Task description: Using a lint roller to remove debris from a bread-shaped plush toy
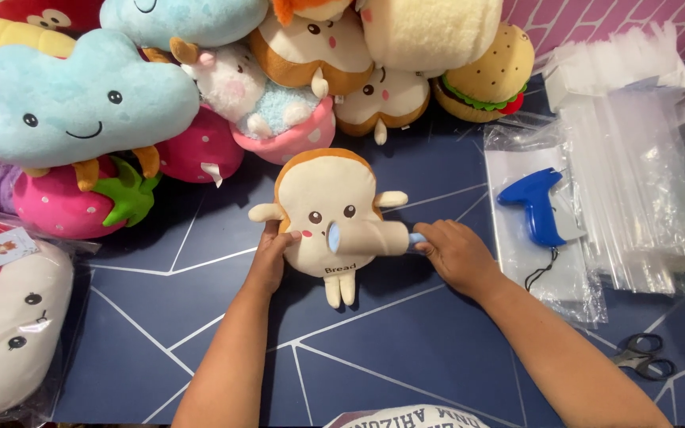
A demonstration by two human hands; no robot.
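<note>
A bread-slice plush toy (323, 198) with a small face lies flat on the dark blue table (406, 341). My left hand (269, 254) rests on its left lower edge and holds it down. A lint roller (362, 236) lies across the toy's lower right face; its pale roll is on the fabric and its light blue handle points right. My right hand (455, 254) grips that handle at the toy's right side.
A heap of plush toys fills the back: blue cloud (81, 99), pink strawberry (73, 202), burger (489, 75). A bagged white plush (13, 317) lies left. A blue tagging gun (534, 204) rests on clear bags (636, 174) at right; scissors (640, 355) lie near the right edge.
</note>
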